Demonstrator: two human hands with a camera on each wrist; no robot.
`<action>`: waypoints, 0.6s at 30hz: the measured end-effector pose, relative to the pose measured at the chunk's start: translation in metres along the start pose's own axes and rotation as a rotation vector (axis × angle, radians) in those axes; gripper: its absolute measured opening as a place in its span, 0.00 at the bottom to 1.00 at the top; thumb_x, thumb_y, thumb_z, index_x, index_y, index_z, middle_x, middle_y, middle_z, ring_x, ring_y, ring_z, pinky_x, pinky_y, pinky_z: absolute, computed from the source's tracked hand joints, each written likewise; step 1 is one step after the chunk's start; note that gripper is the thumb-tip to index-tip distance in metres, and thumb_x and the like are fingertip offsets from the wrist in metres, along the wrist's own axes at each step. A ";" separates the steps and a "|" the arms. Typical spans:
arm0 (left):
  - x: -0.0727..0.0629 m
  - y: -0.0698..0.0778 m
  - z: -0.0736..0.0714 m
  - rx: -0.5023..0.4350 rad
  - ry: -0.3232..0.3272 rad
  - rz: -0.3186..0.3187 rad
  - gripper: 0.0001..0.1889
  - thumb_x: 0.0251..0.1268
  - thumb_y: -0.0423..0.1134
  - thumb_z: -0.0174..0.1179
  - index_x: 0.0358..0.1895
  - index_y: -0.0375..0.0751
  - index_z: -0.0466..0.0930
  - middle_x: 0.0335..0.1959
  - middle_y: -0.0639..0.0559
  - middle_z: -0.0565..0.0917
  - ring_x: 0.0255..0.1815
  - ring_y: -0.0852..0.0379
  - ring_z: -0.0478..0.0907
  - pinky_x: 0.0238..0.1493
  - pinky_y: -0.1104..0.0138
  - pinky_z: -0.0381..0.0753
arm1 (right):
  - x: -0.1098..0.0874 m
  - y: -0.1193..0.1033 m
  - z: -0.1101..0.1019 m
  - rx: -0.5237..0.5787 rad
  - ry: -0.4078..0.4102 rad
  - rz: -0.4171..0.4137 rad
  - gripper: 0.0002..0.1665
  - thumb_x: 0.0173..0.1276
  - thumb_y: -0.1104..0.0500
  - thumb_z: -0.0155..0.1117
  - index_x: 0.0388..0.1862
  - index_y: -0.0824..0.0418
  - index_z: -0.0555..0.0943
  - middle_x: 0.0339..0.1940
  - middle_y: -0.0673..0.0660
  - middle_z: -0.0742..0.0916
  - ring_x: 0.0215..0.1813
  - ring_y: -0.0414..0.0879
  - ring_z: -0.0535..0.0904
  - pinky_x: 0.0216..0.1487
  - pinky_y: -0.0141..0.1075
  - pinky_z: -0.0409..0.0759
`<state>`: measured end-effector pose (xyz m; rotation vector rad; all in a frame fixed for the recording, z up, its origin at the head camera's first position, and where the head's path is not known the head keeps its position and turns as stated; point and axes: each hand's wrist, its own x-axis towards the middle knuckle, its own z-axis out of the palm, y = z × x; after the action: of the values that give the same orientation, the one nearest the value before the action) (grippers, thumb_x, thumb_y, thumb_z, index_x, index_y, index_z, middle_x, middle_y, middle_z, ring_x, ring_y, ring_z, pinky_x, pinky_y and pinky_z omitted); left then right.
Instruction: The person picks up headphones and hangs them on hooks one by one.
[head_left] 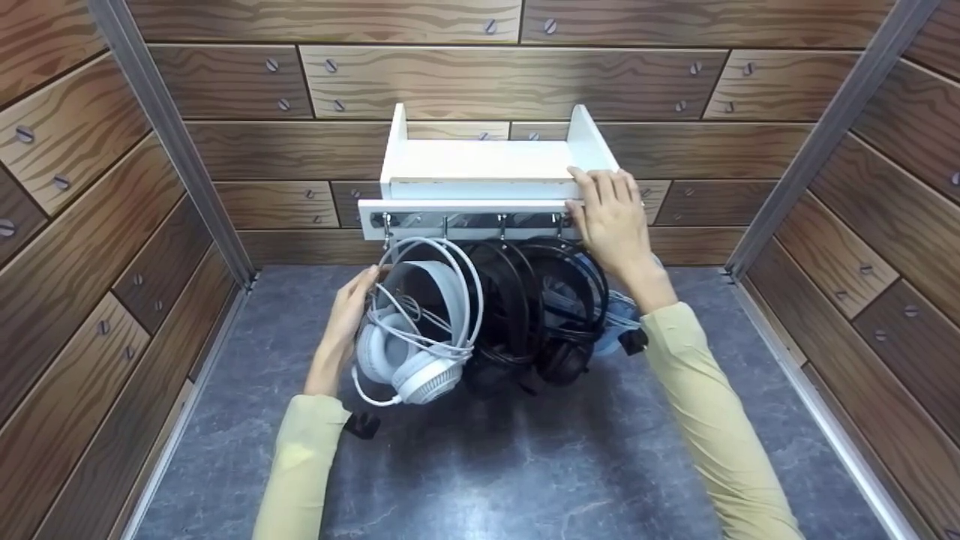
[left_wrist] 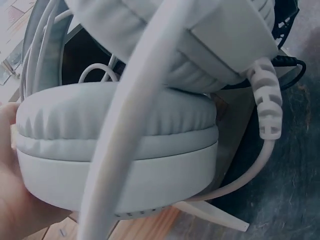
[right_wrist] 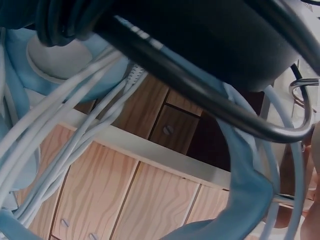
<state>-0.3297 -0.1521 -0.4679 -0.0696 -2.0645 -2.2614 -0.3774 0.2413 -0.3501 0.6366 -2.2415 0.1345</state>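
A white rack point(head_left: 480, 161) with a shelf and hook rail stands toward the back wall. White headphones point(head_left: 427, 319) hang at its left, their cable looped round the headband. Beside them hang black headphones point(head_left: 506, 300) and another black pair point(head_left: 566, 352). Light-blue headphones point(right_wrist: 250, 190) are largely covered by the black ones. My left hand point(head_left: 349, 307) is raised at the left of the white pair, fingertips partly hidden behind it; in the left wrist view it touches the ear cup point(left_wrist: 115, 145). My right hand point(head_left: 611, 217) grips the rack's front right corner, fingers over the shelf edge.
Wood-patterned panels point(head_left: 510, 82) enclose the back and both sides, with metal rails point(head_left: 199, 184) at the corners. The floor surface point(head_left: 480, 465) is dark grey. A white foot of the rack point(left_wrist: 215, 212) shows below the white headphones.
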 end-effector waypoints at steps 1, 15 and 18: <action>-0.001 0.001 0.000 0.009 0.012 0.006 0.25 0.81 0.50 0.47 0.65 0.35 0.78 0.58 0.47 0.84 0.54 0.61 0.79 0.59 0.68 0.73 | 0.000 0.000 -0.001 0.005 -0.008 0.003 0.28 0.83 0.48 0.42 0.73 0.61 0.67 0.55 0.67 0.78 0.61 0.63 0.71 0.73 0.54 0.60; -0.034 0.036 0.007 0.485 0.370 0.331 0.12 0.77 0.37 0.54 0.50 0.40 0.88 0.50 0.47 0.89 0.51 0.49 0.85 0.51 0.61 0.79 | -0.013 -0.038 -0.047 0.281 0.290 0.033 0.11 0.67 0.61 0.72 0.47 0.61 0.87 0.43 0.59 0.88 0.47 0.56 0.82 0.55 0.46 0.78; -0.049 0.040 0.017 0.557 0.394 0.393 0.13 0.78 0.36 0.52 0.51 0.41 0.87 0.51 0.47 0.89 0.52 0.46 0.84 0.53 0.53 0.78 | -0.032 -0.051 -0.054 0.310 0.337 0.068 0.05 0.64 0.63 0.74 0.39 0.61 0.88 0.35 0.56 0.89 0.39 0.53 0.82 0.47 0.44 0.80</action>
<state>-0.2772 -0.1370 -0.4309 0.0060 -2.1374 -1.3061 -0.2986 0.2257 -0.3413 0.6461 -1.9295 0.5891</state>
